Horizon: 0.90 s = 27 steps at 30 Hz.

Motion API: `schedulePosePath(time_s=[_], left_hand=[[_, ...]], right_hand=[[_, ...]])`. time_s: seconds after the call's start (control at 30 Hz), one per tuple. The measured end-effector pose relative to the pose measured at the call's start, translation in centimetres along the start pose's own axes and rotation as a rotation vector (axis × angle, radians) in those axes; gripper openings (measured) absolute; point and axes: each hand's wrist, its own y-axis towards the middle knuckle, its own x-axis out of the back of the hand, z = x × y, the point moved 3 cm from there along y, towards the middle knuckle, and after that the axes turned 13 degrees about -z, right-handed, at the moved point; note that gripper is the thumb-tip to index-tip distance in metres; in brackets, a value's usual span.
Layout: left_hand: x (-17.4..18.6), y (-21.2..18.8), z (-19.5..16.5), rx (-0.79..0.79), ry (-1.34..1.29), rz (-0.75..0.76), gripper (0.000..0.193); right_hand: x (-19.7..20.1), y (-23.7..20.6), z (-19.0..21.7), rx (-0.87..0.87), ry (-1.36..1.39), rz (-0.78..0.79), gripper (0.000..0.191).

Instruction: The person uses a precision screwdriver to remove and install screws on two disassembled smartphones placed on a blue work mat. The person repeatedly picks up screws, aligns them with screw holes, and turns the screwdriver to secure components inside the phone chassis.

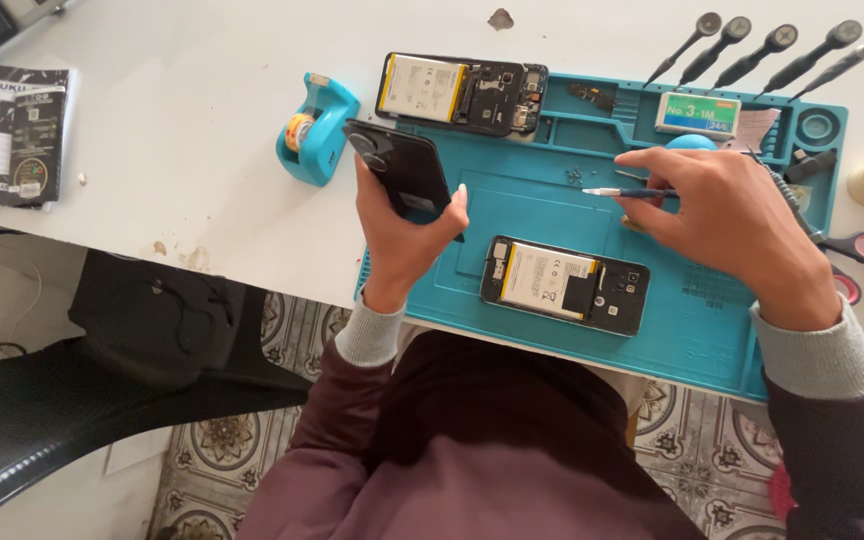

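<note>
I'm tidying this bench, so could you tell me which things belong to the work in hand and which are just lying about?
In use:
- left hand holding the black back cover
- right hand holding the blue-handled tool
- opened phone on the teal mat
- small screws

Lying about:
- second opened phone
- tape dispenser
- screwdrivers
- scissors
- black booklet

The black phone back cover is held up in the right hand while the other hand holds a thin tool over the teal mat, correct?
Not quite. The head view shows the black phone back cover in the left hand; the right hand holds the thin tool over the teal mat.
</note>
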Motion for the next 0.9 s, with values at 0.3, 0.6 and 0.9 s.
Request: schedulePosePath(time_s=[0.3, 0.6, 0.9], left_hand=[[0.6, -3.9, 0.8, 0.080, 0.123, -0.064, 0.078], [0.1, -4.9, 0.6, -0.155, 0.046, -0.076, 0.068], [-0.5, -4.4, 0.1, -0.004, 0.337, -0.034, 0.067]], right_hand=[[-0.6, -0.4, -0.3, 0.005, -0.010, 0.007, 0.040], [-1.0, -0.2, 0.1, 0.020, -0.005, 0.009, 0.041], [-1.3, 0.0, 0.0, -0.006, -0.021, 0.042, 0.041]])
